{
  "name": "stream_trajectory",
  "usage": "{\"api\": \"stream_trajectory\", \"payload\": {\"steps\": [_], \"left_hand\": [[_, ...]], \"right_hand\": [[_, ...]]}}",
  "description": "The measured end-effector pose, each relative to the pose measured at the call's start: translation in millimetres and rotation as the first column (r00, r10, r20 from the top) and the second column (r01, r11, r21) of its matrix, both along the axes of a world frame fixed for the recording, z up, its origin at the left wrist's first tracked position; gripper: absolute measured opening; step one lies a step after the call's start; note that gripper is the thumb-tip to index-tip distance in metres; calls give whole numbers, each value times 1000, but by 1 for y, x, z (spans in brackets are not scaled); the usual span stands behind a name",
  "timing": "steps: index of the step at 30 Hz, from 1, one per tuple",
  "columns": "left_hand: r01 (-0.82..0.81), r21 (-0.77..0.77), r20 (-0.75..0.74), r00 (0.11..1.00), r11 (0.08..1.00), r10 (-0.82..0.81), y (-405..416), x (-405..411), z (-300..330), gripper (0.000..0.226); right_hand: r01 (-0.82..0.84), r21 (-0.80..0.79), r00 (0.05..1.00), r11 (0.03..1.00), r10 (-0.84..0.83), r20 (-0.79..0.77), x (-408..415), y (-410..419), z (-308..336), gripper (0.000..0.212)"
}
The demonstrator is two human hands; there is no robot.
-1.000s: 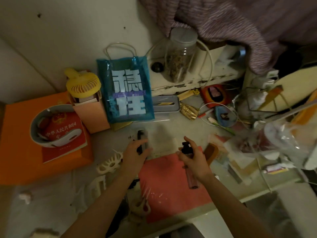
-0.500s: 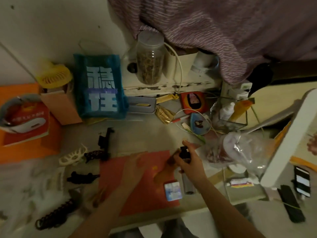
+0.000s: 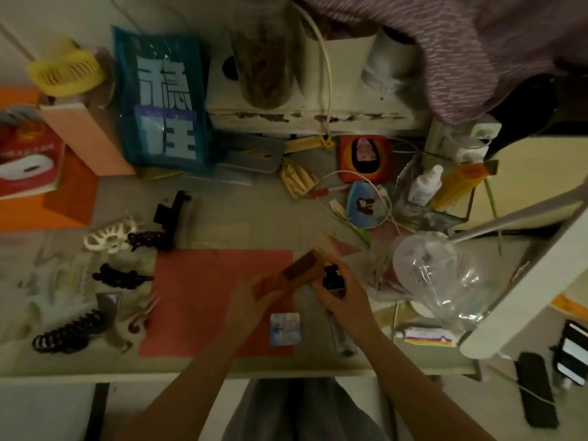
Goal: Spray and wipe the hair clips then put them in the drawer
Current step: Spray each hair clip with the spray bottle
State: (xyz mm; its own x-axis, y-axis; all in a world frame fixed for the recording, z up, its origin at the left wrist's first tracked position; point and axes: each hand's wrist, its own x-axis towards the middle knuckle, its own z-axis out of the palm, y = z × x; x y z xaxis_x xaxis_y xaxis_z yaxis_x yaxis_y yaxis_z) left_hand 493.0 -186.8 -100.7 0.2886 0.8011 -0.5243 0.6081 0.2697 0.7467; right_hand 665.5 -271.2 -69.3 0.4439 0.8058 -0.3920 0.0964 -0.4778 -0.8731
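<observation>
Cluttered desk [image 3: 254, 218]; left hand [image 3: 251, 297] grips blurred brown clip [image 3: 302, 268]; right hand [image 3: 343, 294] holds black-topped spray btl [image 3: 332, 278].

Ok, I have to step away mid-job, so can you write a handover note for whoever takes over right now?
Left hand grips a brown hair clip above the red mat.
Right hand grips the black-topped spray bottle, close beside the clip.
Waiting on the desk left of the mat: white claw clip, black clips, black spiral tie.
Done: hard to tell; nothing visibly stowed, and no drawer in view.
Left: spray and wipe the held clip, then the others, then put all in the drawer.
</observation>
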Motion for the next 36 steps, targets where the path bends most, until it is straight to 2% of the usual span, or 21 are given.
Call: {"api": "stream_trajectory", "payload": {"steps": [3, 9, 17, 22, 32, 36], "left_hand": [[20, 20, -1, 1000, 1000, -20, -4, 4, -11, 34], [49, 146, -118, 992, 988, -31, -7, 5, -27, 36], [125, 126, -204, 974, 984, -97, -8, 10, -34, 46], [103, 182, -265, 963, 978, -52, -11, 14, -37, 41], [52, 213, -257, 967, 976, 5, -8, 20, -32, 31], [34, 124, -178, 984, 992, -11, -6, 16, -32, 29]], "right_hand": [[21, -41, 1000, 999, -21, -3, -1, -6, -9, 50], [20, -103, 1000, 994, -21, -1, 1, -18, -24, 53], [60, -135, 998, 989, -59, 10, 2, -22, -31, 52], [77, -145, 997, 986, -76, 7, 0, -23, -35, 55], [101, -127, 995, 987, -101, 6, -3, -23, -33, 57], [104, -102, 994, 989, -106, -12, -4, -27, -28, 54]]}}
